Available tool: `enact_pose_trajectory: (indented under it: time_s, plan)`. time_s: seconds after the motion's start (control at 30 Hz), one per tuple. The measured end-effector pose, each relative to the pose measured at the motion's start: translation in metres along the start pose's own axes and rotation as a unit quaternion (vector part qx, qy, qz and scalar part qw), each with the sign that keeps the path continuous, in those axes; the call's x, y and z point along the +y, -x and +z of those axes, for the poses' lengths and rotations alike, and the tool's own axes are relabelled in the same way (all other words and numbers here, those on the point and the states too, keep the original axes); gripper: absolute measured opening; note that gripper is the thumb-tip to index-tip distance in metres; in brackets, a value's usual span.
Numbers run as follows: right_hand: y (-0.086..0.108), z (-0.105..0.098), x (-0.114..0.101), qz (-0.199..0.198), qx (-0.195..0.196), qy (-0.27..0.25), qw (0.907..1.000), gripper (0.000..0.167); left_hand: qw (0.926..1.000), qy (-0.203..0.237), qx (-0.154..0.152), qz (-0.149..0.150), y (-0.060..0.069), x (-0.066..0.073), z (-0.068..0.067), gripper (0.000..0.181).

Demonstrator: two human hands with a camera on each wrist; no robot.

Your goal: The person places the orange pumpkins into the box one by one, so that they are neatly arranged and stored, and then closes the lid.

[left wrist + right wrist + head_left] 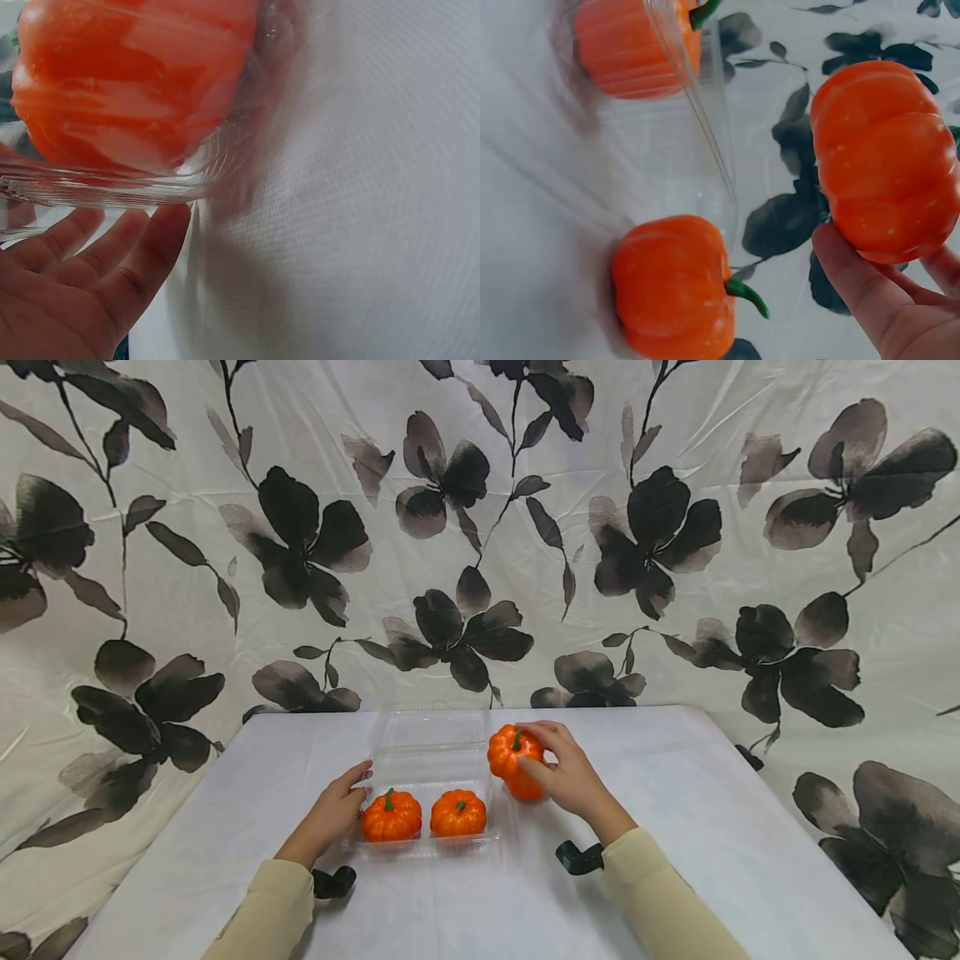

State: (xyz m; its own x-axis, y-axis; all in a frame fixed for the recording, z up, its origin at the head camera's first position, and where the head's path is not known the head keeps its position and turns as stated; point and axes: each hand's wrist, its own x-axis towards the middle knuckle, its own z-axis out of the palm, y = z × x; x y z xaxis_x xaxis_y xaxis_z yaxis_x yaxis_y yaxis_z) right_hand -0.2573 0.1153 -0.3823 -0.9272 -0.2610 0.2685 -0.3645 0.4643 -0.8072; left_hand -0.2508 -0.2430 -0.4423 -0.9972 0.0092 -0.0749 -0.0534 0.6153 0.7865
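Observation:
A clear plastic box with its lid folded open to the back stands on the table. Inside its front part sit two small orange pumpkins, a left one and a right one, side by side. My left hand touches the box's left side, its fingers stretched against the plastic wall. With thumb and fingers my right hand grips another pumpkin, raised at the box's back right. Below it, a further pumpkin rests on the table outside the box, partly hidden in the head view.
A white cloth covers the table. Behind it hangs a pale curtain with dark flowers. Black wrist mounts, one on the left and one on the right, stick out from the sleeves.

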Motion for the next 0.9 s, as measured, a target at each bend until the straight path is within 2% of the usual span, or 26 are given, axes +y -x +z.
enact_pose_trajectory:
  time_s: [0.13,0.4,0.9]
  plan:
    - [-0.003,0.004,0.000,-0.008,0.007,0.015,0.9998,0.031,1.0000,0.001,0.000,0.002,0.000,-0.001,0.000,0.056]
    - [-0.009,0.012,0.001,-0.006,-0.015,0.010,0.9998,0.025,1.0000,0.004,0.000,0.007,0.000,0.000,0.000,0.056]
    - [-0.023,0.026,0.002,0.017,-0.014,-0.006,0.9997,0.037,1.0000,0.006,0.001,0.001,-0.002,-0.001,0.000,0.056]
